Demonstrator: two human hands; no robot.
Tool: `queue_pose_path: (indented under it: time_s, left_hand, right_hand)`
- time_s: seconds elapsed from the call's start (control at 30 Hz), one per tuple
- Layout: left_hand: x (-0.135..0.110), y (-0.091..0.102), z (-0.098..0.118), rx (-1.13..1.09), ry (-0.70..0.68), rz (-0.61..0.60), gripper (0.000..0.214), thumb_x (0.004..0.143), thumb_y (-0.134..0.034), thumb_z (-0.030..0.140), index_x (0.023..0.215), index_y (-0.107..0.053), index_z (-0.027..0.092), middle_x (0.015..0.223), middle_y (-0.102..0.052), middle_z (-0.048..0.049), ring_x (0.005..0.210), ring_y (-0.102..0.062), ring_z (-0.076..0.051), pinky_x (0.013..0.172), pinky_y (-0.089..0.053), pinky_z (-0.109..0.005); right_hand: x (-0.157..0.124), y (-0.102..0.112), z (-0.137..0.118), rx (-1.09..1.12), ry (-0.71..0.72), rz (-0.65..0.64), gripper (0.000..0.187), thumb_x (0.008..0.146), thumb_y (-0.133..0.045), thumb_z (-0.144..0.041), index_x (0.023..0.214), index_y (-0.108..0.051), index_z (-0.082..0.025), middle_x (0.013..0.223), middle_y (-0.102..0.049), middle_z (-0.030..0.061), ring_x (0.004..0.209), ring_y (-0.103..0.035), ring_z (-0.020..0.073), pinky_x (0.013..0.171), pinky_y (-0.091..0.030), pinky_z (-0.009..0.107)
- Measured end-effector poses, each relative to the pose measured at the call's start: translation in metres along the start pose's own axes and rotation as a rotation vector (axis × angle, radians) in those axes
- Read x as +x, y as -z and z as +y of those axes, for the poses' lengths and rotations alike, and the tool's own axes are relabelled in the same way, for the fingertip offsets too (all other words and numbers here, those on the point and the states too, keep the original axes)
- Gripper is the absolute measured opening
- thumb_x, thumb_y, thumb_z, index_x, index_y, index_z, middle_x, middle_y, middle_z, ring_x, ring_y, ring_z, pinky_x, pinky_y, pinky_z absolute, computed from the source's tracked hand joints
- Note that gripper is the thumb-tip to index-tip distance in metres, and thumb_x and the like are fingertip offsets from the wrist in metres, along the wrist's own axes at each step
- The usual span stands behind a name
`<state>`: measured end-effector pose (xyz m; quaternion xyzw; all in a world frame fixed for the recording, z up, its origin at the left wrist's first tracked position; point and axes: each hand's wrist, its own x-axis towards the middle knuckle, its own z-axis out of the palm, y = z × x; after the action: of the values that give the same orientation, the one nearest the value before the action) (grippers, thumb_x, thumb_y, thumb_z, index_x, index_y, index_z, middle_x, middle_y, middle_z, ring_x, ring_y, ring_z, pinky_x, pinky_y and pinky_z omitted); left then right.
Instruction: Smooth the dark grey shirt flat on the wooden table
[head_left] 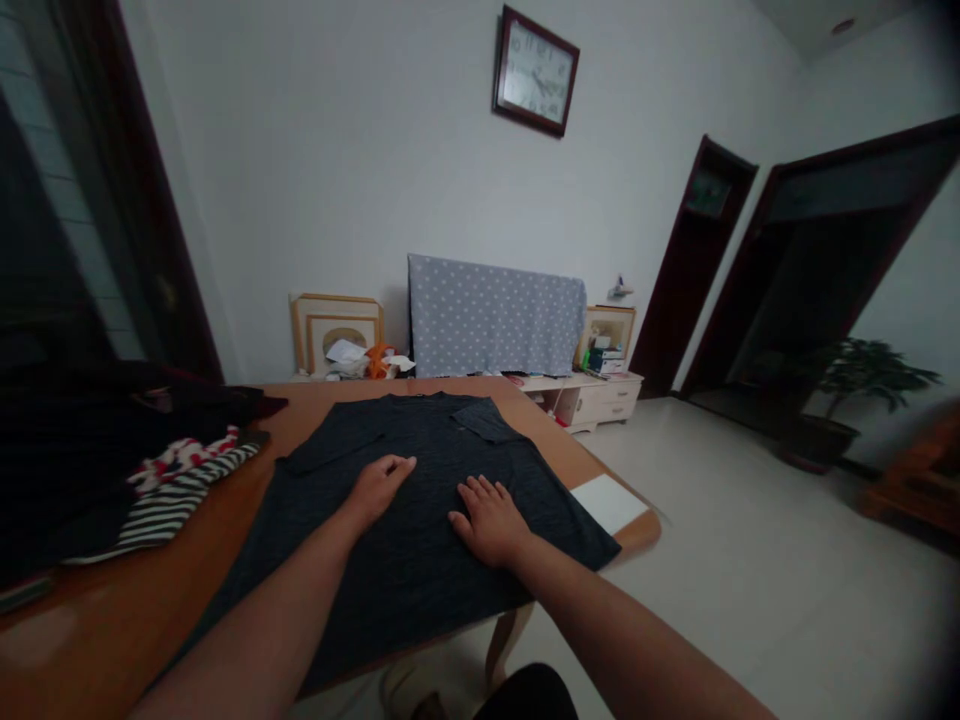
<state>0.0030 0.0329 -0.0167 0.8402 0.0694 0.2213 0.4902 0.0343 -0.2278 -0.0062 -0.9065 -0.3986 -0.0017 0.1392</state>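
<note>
A dark grey short-sleeved T-shirt (427, 560) lies spread out on the wooden table (300, 400), its neckline toward the far edge and its hem toward me. My right hand (491, 520) rests palm down on the middle of the shirt, fingers stretched and a little apart. Over the shirt's left half is my left hand (379, 490), seen from the thumb side with its fingers curled in; no cloth shows in it. The shirt's right sleeve is folded inward over its chest, and the lower right corner reaches the table's right edge.
Dark clothes (67, 440) are piled on the table's left side, with a striped garment (176, 505) at their edge. A white sheet (611, 503) lies near the right corner. Beyond stands a low white cabinet (604, 402) beside a cloth-covered object (495, 320).
</note>
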Motion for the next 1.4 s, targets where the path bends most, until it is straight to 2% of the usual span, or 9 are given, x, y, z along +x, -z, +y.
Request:
queue_pose_path:
  time_s: [0.1,0.3,0.4,0.53,0.8,1.0,1.2,1.3,1.4]
  left_hand:
    - [-0.006,0.000,0.001,0.130,-0.063,-0.017,0.053,0.087,-0.053,0.068,0.082,-0.072,0.018,0.082,-0.071,-0.0037,0.082,-0.065,-0.022,0.077,-0.047,-0.032]
    - [-0.017,-0.001,0.006,0.417,-0.175,-0.040,0.044,0.086,-0.059,0.062,0.082,-0.075,0.021,0.087,-0.071,-0.0070,0.085,-0.064,-0.022,0.080,-0.046,-0.032]
    - [-0.020,0.003,0.007,0.367,-0.111,-0.070,0.041,0.084,-0.062,0.060,0.084,-0.075,0.021,0.094,-0.072,-0.0072,0.091,-0.065,-0.023,0.083,-0.047,-0.032]
    - [-0.021,0.011,0.004,0.297,-0.021,-0.050,0.046,0.088,-0.055,0.061,0.090,-0.075,0.019,0.094,-0.074,-0.0060,0.090,-0.066,-0.022,0.079,-0.049,-0.030]
    - [-0.026,0.017,0.003,0.411,-0.089,-0.093,0.045,0.086,-0.058,0.061,0.087,-0.075,0.020,0.095,-0.072,-0.0071,0.091,-0.066,-0.022,0.081,-0.049,-0.031]
    - [-0.037,0.017,0.006,0.642,-0.187,-0.178,0.045,0.083,-0.065,0.059,0.109,-0.071,0.023,0.117,-0.068,-0.0091,0.110,-0.062,-0.028,0.096,-0.049,-0.039]
    - [-0.049,0.018,0.010,0.684,-0.212,-0.231,0.056,0.088,-0.059,0.060,0.129,-0.064,0.022,0.140,-0.060,-0.0109,0.132,-0.052,-0.030,0.112,-0.040,-0.044]
    - [-0.057,0.028,0.015,0.641,-0.213,-0.248,0.057,0.088,-0.061,0.056,0.131,-0.063,0.020,0.143,-0.058,-0.0124,0.135,-0.051,-0.030,0.114,-0.039,-0.042]
    - [-0.071,0.053,0.017,0.540,-0.235,-0.135,0.048,0.090,-0.060,0.050,0.127,-0.066,0.020,0.132,-0.065,-0.0123,0.125,-0.059,-0.027,0.108,-0.044,-0.039]
  right_hand:
    - [0.000,-0.004,0.001,-0.024,-0.008,0.002,0.072,0.101,-0.026,-0.060,0.156,-0.039,-0.016,0.163,-0.033,0.0125,0.153,-0.022,0.0297,0.123,-0.012,0.049]
    - [0.003,-0.014,0.004,-0.070,-0.008,-0.003,0.071,0.101,-0.026,-0.060,0.156,-0.040,-0.016,0.162,-0.035,0.0123,0.153,-0.023,0.0294,0.123,-0.013,0.049]
    - [0.004,-0.017,0.006,-0.087,-0.017,-0.017,0.072,0.100,-0.026,-0.060,0.156,-0.040,-0.017,0.162,-0.035,0.0116,0.153,-0.023,0.0291,0.123,-0.013,0.049]
    - [0.005,-0.019,0.008,-0.097,-0.019,-0.034,0.072,0.100,-0.026,-0.060,0.156,-0.040,-0.017,0.163,-0.034,0.0103,0.153,-0.022,0.0289,0.123,-0.013,0.049]
    - [0.007,-0.024,0.013,-0.114,-0.009,-0.014,0.072,0.100,-0.026,-0.061,0.156,-0.041,-0.017,0.162,-0.035,0.0100,0.153,-0.024,0.0288,0.123,-0.015,0.049]
    - [0.007,-0.025,0.013,-0.116,-0.014,-0.008,0.072,0.099,-0.027,-0.060,0.155,-0.041,-0.018,0.162,-0.036,0.0099,0.153,-0.023,0.0285,0.123,-0.015,0.049]
    - [0.007,-0.023,0.012,-0.113,-0.020,-0.023,0.072,0.099,-0.027,-0.061,0.156,-0.040,-0.018,0.162,-0.035,0.0113,0.153,-0.022,0.0284,0.122,-0.014,0.049]
    - [0.007,-0.024,0.013,-0.118,-0.021,-0.022,0.072,0.099,-0.026,-0.061,0.156,-0.040,-0.018,0.162,-0.035,0.0104,0.153,-0.022,0.0282,0.122,-0.015,0.049]
    - [0.009,-0.028,0.016,-0.138,-0.019,-0.020,0.072,0.100,-0.025,-0.062,0.156,-0.040,-0.018,0.163,-0.034,0.0096,0.153,-0.022,0.0286,0.123,-0.015,0.049]
